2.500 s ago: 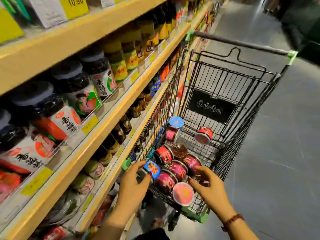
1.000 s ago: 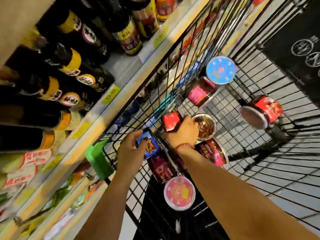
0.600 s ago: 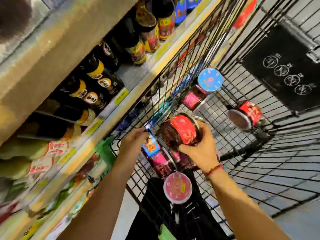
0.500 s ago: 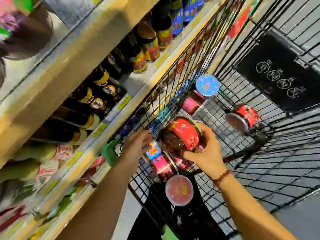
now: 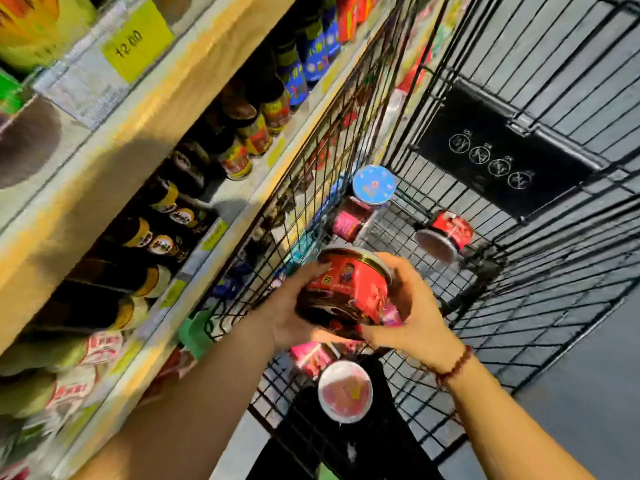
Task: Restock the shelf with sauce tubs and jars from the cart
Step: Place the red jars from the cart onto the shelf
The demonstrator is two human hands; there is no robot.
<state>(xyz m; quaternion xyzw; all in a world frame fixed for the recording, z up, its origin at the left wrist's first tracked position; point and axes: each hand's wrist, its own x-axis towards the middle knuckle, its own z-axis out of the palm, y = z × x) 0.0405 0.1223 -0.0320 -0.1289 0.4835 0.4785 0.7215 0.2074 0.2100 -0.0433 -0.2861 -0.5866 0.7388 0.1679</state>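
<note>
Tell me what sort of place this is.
Most likely a supermarket aisle: shelves packed with sauce bottles, a yellow price tag on the shelf edge, and a wire shopping cart holding sauce tubs.

Plain dark-grey floor [image 5: 588, 420], bottom right.

Shelf [image 5: 228, 199]: dark sauce bottles [image 5: 162, 237] in rows. Cart [image 5: 502, 150]: tubs [image 5: 446, 233] on mesh floor.

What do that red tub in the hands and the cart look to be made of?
The red tub is probably clear plastic or glass, since dark sauce shows below the glossy red label; the gold rim suggests a metal or foil lid. The cart looks like metal wire with a dull black coating, seen in its thin crossed rods.
</note>
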